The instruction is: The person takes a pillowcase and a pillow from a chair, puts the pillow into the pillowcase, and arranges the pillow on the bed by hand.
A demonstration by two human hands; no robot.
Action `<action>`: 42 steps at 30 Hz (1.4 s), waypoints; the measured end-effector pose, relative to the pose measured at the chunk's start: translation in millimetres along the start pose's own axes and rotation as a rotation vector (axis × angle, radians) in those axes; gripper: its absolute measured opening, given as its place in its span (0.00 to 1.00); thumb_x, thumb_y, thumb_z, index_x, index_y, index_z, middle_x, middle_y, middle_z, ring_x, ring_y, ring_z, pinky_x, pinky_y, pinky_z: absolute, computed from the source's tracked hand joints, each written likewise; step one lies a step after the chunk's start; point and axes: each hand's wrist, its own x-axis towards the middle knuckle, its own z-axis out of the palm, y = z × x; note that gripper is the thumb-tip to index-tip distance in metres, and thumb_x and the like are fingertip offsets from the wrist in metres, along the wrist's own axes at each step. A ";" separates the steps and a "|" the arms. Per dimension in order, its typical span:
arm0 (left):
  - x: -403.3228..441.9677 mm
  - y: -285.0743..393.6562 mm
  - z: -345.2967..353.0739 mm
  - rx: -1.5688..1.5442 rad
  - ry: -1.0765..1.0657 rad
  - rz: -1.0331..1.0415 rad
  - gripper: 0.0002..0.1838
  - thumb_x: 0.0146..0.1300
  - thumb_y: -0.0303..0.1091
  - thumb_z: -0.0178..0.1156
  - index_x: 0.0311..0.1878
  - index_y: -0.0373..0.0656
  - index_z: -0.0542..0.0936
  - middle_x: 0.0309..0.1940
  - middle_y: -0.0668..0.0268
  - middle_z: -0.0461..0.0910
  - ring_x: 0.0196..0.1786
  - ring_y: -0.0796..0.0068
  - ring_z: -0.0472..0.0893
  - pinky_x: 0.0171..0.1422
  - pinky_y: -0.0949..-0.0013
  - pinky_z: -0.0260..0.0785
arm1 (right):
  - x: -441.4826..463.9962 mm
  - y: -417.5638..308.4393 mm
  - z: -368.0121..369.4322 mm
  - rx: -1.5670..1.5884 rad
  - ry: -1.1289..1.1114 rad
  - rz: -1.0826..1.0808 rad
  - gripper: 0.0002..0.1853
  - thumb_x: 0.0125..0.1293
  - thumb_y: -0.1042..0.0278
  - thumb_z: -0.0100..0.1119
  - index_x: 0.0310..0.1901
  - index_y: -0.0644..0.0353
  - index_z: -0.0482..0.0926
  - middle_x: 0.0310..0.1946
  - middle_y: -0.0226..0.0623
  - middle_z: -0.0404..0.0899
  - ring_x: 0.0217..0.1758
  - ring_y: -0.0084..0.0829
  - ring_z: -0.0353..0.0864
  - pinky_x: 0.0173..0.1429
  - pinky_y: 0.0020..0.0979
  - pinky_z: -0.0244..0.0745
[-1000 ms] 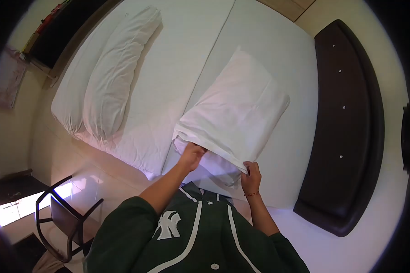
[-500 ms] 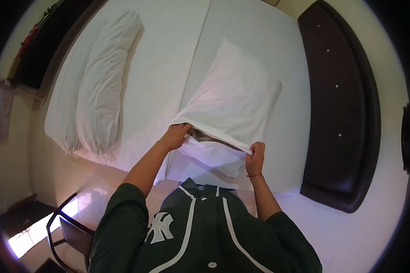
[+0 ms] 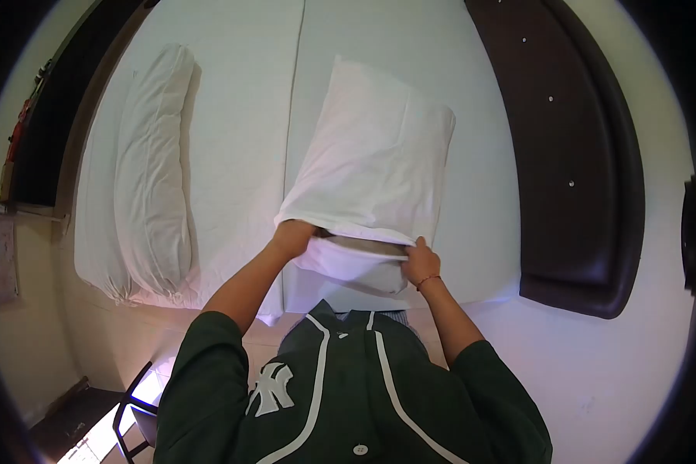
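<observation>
A white pillowcase (image 3: 375, 155) with a pillow in it lies on the bed, its open end toward me. Inside the mouth of the case a grey-beige strip of the pillow (image 3: 367, 245) shows between the upper and lower edges. My left hand (image 3: 294, 238) is closed on the left side of the opening, its fingertips hidden by the cloth. At the right corner of the opening, my right hand (image 3: 421, 263) pinches the edge of the case. The lower flap of the case hangs slack between the two hands.
White sheets cover the bed (image 3: 240, 155). Two long white bolsters (image 3: 153, 170) lie along its left side. A dark padded headboard (image 3: 576, 147) stands on the right. At lower left is a black-framed chair (image 3: 124, 417) on the tiled floor.
The view has turned a little, and the pillow now lies straighter toward me. My left hand has gone deeper behind the cloth edge; the right still grips its corner.
</observation>
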 end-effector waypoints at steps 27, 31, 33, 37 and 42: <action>-83.3 10.9 25.9 -0.178 0.341 -0.255 0.20 0.60 0.30 0.56 0.56 0.35 0.73 0.54 0.45 0.73 0.59 0.43 0.70 0.62 0.52 0.64 | -85.7 16.4 54.5 0.296 0.510 -0.149 0.12 0.53 0.81 0.55 0.41 0.62 0.80 0.48 0.50 0.76 0.48 0.48 0.76 0.50 0.42 0.72; -80.2 17.9 19.8 0.321 0.371 -0.050 0.13 0.55 0.38 0.63 0.40 0.41 0.79 0.39 0.55 0.79 0.48 0.53 0.77 0.50 0.59 0.66 | -87.6 12.1 66.1 0.408 0.402 -0.381 0.10 0.53 0.79 0.56 0.39 0.63 0.79 0.46 0.51 0.76 0.48 0.49 0.76 0.52 0.44 0.73; -87.0 0.3 16.9 0.162 0.220 -0.345 0.12 0.53 0.41 0.65 0.32 0.42 0.79 0.32 0.58 0.80 0.42 0.55 0.78 0.47 0.58 0.67 | -92.9 17.2 74.5 0.474 0.372 -0.349 0.08 0.51 0.79 0.56 0.35 0.61 0.79 0.44 0.50 0.76 0.48 0.48 0.76 0.53 0.42 0.72; -115.2 -29.1 21.0 0.057 0.106 -0.864 0.19 0.48 0.48 0.70 0.26 0.41 0.78 0.27 0.59 0.80 0.36 0.56 0.80 0.39 0.58 0.70 | -108.9 53.7 90.1 0.341 0.176 -0.581 0.10 0.48 0.81 0.58 0.33 0.59 0.76 0.48 0.45 0.74 0.51 0.44 0.74 0.50 0.39 0.71; -112.7 -20.3 47.0 -0.075 0.474 -0.796 0.34 0.51 0.43 0.69 0.60 0.39 0.70 0.43 0.51 0.80 0.43 0.52 0.81 0.50 0.57 0.72 | -104.7 58.4 132.7 0.703 0.223 0.233 0.38 0.44 0.74 0.69 0.59 0.65 0.63 0.57 0.54 0.67 0.59 0.48 0.69 0.61 0.43 0.67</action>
